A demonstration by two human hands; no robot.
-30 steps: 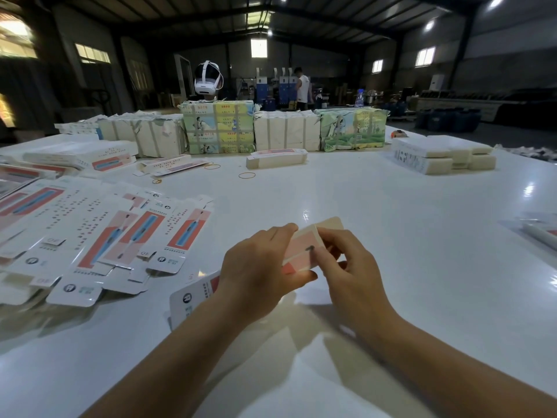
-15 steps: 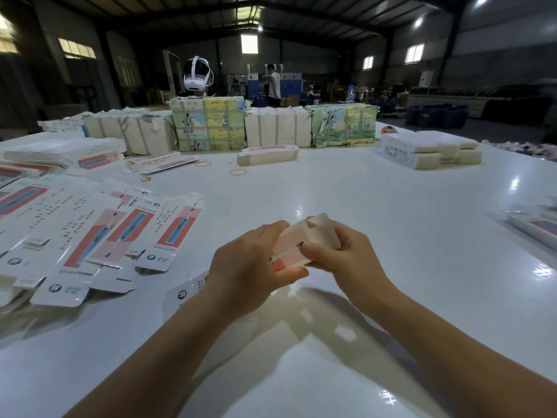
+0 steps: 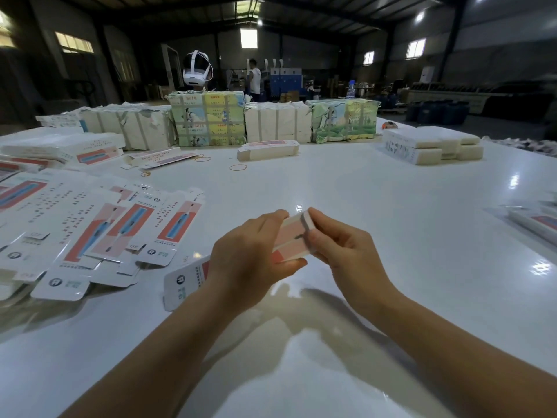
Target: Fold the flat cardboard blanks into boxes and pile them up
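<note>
A long white and pink cardboard box [image 3: 291,238] is held just above the white table [image 3: 376,206], its near end with the round logo sticking out under my left wrist. My left hand [image 3: 250,257] grips its middle, thumb underneath and fingers over the top. My right hand [image 3: 340,245] holds the far end, with the fingers curled against the folded end flap. Flat printed blanks [image 3: 99,230] lie fanned out to the left.
Wrapped bundles of blanks [image 3: 211,119] line the table's far side. A folded box [image 3: 268,149] and rubber bands [image 3: 238,167] lie in front of them. White stacks [image 3: 431,144] sit at the far right. More boxes [image 3: 533,220] lie at the right edge. A person stands far back.
The far end flap stood out flat from the box before. Now it is folded down against the end under my right fingers. Both hands have lifted slightly.
</note>
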